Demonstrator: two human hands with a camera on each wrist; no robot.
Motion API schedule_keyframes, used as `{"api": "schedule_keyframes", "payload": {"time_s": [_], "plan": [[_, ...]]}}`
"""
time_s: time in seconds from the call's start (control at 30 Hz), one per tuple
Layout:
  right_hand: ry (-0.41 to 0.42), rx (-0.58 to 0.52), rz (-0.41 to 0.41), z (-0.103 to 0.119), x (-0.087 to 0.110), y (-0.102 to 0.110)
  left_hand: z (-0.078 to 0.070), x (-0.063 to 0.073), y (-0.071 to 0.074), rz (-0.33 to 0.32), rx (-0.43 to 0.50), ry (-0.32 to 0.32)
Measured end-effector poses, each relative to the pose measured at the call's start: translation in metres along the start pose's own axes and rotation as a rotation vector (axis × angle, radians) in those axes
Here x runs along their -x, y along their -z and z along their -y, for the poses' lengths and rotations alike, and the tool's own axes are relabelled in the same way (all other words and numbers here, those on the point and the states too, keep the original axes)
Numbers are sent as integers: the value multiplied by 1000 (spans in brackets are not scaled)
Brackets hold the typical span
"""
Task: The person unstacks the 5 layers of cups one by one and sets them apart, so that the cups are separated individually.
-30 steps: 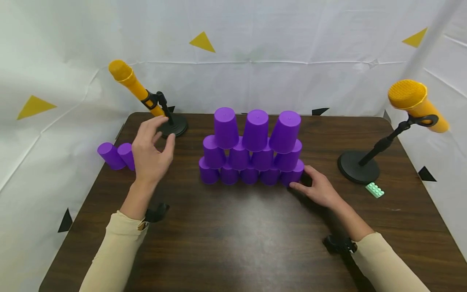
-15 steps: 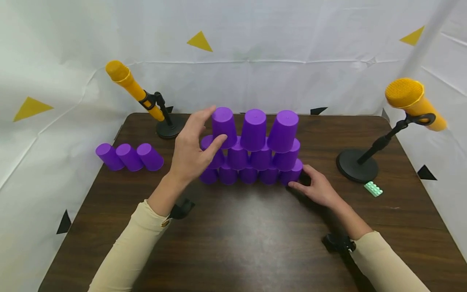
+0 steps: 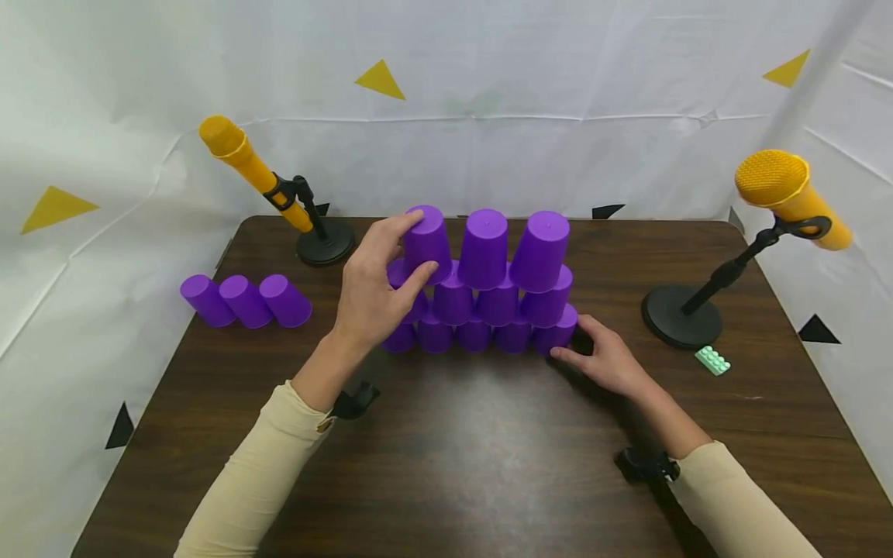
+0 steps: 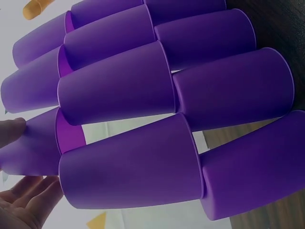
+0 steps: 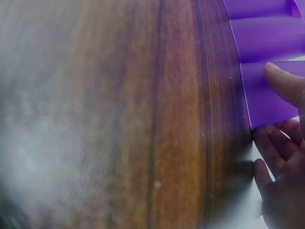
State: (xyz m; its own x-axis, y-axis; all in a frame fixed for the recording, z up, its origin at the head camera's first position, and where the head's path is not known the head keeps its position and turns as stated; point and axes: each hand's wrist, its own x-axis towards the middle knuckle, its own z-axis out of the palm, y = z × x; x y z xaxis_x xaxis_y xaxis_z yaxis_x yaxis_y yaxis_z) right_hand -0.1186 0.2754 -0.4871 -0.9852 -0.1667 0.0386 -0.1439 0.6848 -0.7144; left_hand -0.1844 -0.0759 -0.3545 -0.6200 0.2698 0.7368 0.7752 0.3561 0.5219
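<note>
sitting higher, left grip (image 3: pixel 371 291) pinches top-left cup (image 3: pixel 429 244); right grip (image 3: pixel 610 361) holds bottom-right cup (image 3: pixel 556 333).

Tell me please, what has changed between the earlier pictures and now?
The left hand moved right, away from the left microphone, to the top-left cup of the stack, and now holds that cup between thumb and fingers. The right hand stayed at the bottom-right cup; the stack and the three loose cups look unmoved.
</note>
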Motion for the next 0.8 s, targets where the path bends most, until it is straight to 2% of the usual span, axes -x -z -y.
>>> {"api": "schedule_keyframes", "payload": {"time_s": [0.23,0.43,0.67,0.8], "plan": [[0,3,2,1,1,0,2,2,0,-8,35,6],[0,3,1,2,0,0,-1,4,4,-47,34,-12],[-4,4,2,1,-1,0,-28,8,29,-128,60,-22],[-2,6,1,1,0,1,-34,16,47,-183,42,-3]]}}
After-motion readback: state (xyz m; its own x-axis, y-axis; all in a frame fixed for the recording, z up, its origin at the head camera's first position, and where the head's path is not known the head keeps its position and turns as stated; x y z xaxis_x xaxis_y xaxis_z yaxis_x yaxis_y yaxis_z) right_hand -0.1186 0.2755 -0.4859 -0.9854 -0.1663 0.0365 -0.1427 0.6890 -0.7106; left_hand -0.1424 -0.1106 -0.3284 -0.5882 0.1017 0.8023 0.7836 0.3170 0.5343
